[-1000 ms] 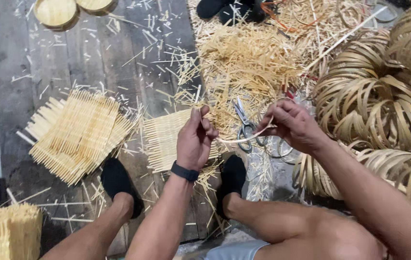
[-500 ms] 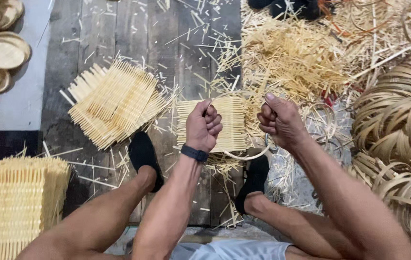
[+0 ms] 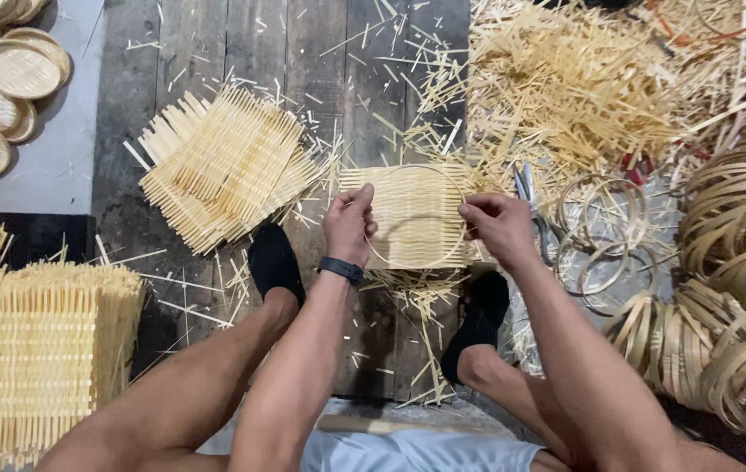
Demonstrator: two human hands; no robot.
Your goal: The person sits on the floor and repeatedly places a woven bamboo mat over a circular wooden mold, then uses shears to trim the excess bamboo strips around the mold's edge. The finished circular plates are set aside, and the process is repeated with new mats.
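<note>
My left hand (image 3: 348,225) and my right hand (image 3: 497,229) each pinch one side of a thin bamboo hoop (image 3: 415,170), held flat over a square woven bamboo mat (image 3: 414,216) on the dark wooden floor. The hoop rings most of the mat. A dark band sits on my left wrist. My two feet in black socks rest on the planks below the mat, one on each side.
A stack of woven mats (image 3: 224,166) lies to the left, a taller pile (image 3: 32,350) at lower left. Finished round trays (image 3: 6,79) sit at top left. Scissors (image 3: 530,197) and loose hoops (image 3: 604,232) lie right, with coiled bamboo rings (image 3: 731,297) and strips (image 3: 565,87).
The bent strip between my hands has become a full round hoop. My hands have spread apart and lowered it over the square mat. The view has shifted left.
</note>
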